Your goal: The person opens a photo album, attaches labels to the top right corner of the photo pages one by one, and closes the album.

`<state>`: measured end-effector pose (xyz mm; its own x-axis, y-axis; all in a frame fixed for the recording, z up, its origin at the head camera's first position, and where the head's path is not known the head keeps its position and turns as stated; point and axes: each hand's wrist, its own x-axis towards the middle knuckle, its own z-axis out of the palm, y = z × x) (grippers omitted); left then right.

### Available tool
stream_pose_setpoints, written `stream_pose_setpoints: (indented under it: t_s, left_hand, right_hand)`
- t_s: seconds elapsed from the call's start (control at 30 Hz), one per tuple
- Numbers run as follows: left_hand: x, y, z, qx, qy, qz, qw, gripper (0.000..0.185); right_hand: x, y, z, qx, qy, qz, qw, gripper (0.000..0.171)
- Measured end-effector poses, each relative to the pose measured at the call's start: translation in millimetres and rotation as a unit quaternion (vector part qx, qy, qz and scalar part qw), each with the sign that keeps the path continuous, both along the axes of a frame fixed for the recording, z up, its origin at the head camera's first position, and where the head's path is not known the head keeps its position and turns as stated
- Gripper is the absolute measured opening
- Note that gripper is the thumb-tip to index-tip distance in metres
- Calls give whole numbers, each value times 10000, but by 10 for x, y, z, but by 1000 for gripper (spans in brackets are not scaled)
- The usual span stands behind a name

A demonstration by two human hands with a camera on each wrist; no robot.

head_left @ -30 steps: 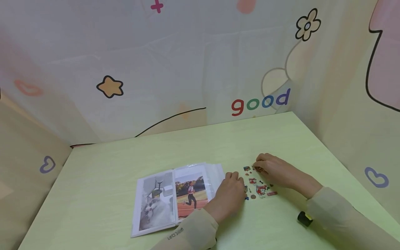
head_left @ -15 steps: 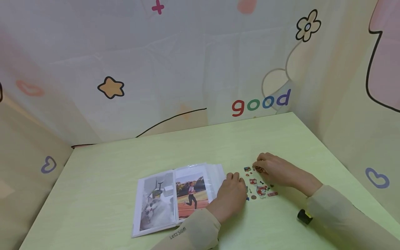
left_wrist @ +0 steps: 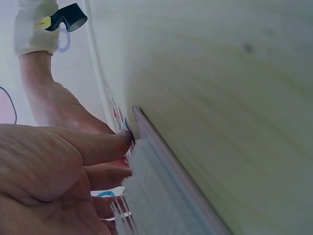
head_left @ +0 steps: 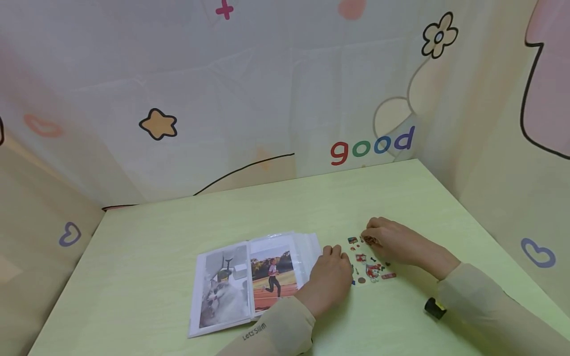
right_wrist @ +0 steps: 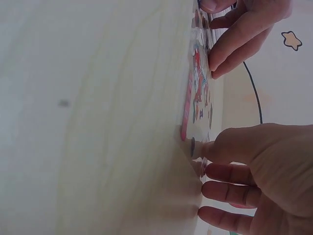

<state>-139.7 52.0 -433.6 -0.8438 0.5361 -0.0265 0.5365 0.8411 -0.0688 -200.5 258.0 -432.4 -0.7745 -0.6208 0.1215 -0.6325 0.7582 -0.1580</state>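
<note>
Clear sticker sheet (head_left: 368,262): left hand (head_left: 328,279) presses edge, right hand (head_left: 392,242) picks sticker.

A pale green desk (head_left: 249,207) with a faint wood grain filled the lower part of the head view, lit softly and evenly with almost no shadows. Cream backdrop sheets (head_left: 267,89) stood around it on three sides, meeting at creased corners. Cartoon prints dotted them: an orange star (head_left: 158,124), a black-outlined flower (head_left: 439,35), the word "good" (head_left: 371,145) in coloured letters, a pink cross (head_left: 224,9), and purple hearts at the left (head_left: 70,234) and right (head_left: 538,252). A thin black curve (head_left: 245,168) ran along the back sheet just above the desk's far edge.
</note>
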Motion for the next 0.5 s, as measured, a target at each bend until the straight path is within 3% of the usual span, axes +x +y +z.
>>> stream_pose_setpoints:
  t_s: [0.5]
  left_hand:
    - [10,9,-23,15,120,54,9999,23]
  right_hand:
    - [-23,19,-7,-43,-78,95,9999,21]
